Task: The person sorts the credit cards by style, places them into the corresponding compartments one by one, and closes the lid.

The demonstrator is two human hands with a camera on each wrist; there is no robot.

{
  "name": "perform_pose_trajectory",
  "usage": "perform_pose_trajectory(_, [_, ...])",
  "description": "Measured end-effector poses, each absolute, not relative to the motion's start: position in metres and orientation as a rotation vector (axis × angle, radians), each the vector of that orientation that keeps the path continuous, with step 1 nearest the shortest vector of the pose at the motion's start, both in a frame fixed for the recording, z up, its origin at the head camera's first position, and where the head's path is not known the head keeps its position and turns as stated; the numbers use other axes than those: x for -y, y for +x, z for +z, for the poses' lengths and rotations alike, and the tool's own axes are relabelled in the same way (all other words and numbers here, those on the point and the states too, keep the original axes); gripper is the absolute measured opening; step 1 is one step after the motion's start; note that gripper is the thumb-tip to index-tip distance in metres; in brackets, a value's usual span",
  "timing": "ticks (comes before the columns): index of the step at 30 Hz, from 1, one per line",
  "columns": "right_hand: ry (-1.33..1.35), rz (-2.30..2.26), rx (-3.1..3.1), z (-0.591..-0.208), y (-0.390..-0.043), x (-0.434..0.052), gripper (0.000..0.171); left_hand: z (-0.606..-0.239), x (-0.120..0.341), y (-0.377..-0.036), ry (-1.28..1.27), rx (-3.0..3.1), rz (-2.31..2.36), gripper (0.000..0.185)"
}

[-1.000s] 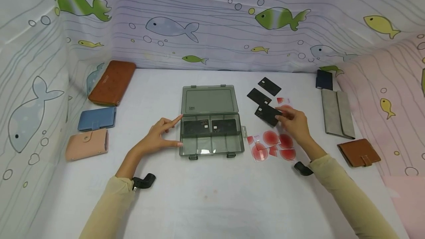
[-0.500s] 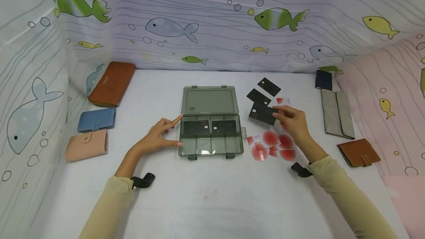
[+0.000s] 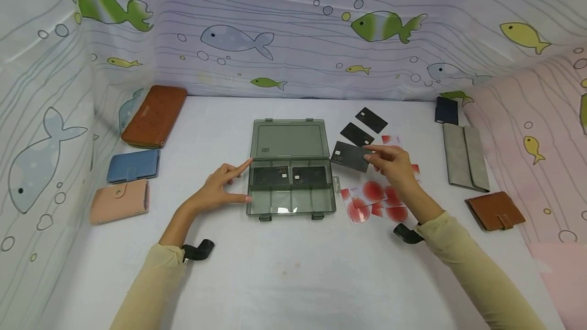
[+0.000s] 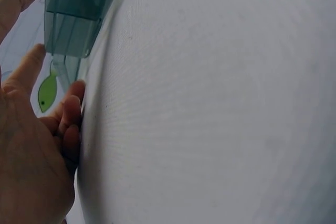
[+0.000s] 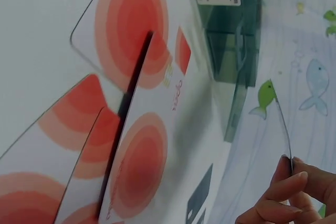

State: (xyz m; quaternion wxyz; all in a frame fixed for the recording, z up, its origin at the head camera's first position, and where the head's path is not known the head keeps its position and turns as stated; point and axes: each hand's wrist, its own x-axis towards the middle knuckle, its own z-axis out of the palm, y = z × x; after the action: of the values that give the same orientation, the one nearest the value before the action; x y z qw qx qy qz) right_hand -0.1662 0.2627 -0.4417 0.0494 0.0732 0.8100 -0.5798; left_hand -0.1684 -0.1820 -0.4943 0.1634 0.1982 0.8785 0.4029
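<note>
A translucent grey-green compartment box (image 3: pixel 302 202) stands with its lid (image 3: pixel 291 139) folded back. Two black VIP cards, a left card (image 3: pixel 268 176) and a right card (image 3: pixel 310 175), lie in its back compartments. My left hand (image 3: pixel 213 187) touches the box's left side with thumb and index finger spread straight. Between thumb and fingers my right hand (image 3: pixel 392 164) pinches a black VIP card (image 3: pixel 350 157), held above the table just right of the box. Seen edge-on in the right wrist view, that card (image 5: pixel 283 124) is clear of the table.
Two black cards (image 3: pixel 371 119) lie behind the right hand. Several red-and-white cards (image 3: pixel 373 191) overlap right of the box. A brown wallet (image 3: pixel 156 116), blue wallet (image 3: pixel 134 164) and pink wallet (image 3: pixel 120 201) line the left; a grey wallet (image 3: pixel 465 157), navy one (image 3: pixel 447 110) and brown one (image 3: pixel 495 211) the right.
My right hand has lifted the black card and carried it left toward the box, turning it more level. The left hand has stayed at the box's side.
</note>
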Motion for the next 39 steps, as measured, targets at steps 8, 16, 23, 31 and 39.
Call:
perform_pose_trajectory(8, [0.159,-1.735,-2.368,-0.436,-0.166,-0.24,0.035,-0.493,0.182,-0.168,0.558,-2.506,1.156,0.096])
perform_pose_trajectory(16, [0.079,-1.709,-2.319,-0.437,-0.167,-0.216,0.033,-0.493,0.182,-0.167,0.544,-2.503,1.154,0.096])
perform_pose_trajectory(23, [0.023,-1.66,-2.331,-0.44,-0.17,-0.2,0.03,-0.493,0.182,-0.167,0.537,-2.512,1.143,0.095])
perform_pose_trajectory(31, [0.109,-1.544,-2.316,-0.435,-0.179,-0.191,0.028,-0.495,0.183,-0.168,0.54,-2.513,1.146,0.095])
perform_pose_trajectory(39, [0.11,-1.455,-2.317,-0.431,-0.185,-0.183,0.029,-0.497,0.183,-0.167,0.538,-2.524,1.154,0.095])
